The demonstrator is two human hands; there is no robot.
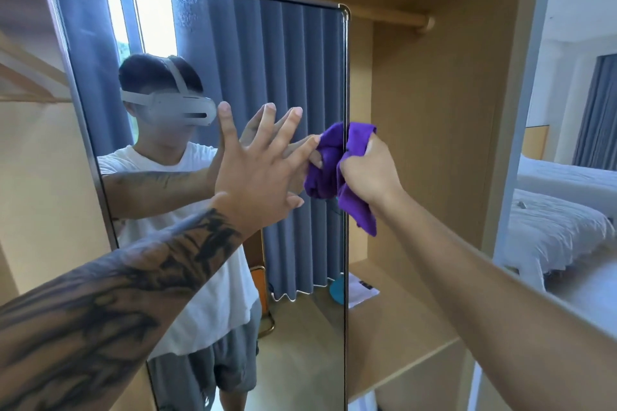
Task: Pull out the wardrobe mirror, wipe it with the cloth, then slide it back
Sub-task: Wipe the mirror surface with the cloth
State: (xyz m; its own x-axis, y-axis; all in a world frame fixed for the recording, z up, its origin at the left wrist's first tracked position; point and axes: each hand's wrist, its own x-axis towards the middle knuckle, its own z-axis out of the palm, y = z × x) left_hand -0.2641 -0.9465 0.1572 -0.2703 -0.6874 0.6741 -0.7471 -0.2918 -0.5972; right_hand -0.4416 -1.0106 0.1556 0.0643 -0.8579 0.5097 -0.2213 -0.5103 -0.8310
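The tall wardrobe mirror [267, 50] stands pulled out of the wooden wardrobe, its thin metal frame running down the middle of the view. My left hand [257, 170] is spread flat with fingers apart, against or just off the glass near mid-height. My right hand [370, 170] grips a bunched purple cloth [355, 207] pressed at the mirror's right edge. The glass reflects the cloth, both arms and a person in a white T-shirt wearing a headset.
Behind the mirror's right edge is the open wardrobe with a hanging rail [394, 18] and a wooden shelf [400, 327] holding a paper leaflet [362, 292]. A bed with white bedding [561, 227] lies beyond the wardrobe's right side panel. Blue curtains show in the reflection.
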